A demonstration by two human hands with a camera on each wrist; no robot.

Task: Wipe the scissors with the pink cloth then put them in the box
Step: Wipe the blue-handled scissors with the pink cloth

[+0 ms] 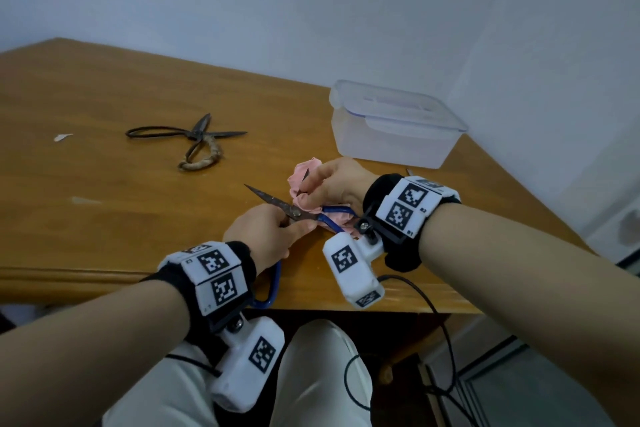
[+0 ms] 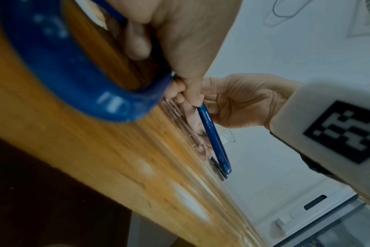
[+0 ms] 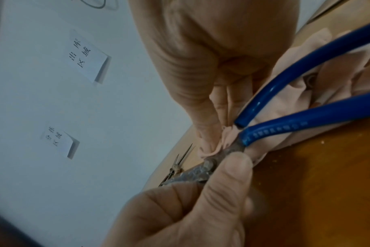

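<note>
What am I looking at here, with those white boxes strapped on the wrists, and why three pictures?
No machine: a person works with bare hands, wearing three cameras. The wide picture comes from the head; the close ones from each wrist. The left hand pinches the rusty blue-handled scissors near the pivot. The right hand wraps the crumpled pink cloth round one blade. On the brown wooden table lie old dark iron scissors and a clear plastic lidded box.

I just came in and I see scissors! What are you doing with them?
A person is cleaning the blue-handled scissors. The left hand holds them open near the pivot, while the right hand rubs one blade with the pink cloth. The clear box has its lid on. A second pair of old scissors lies untouched on the table.
</note>
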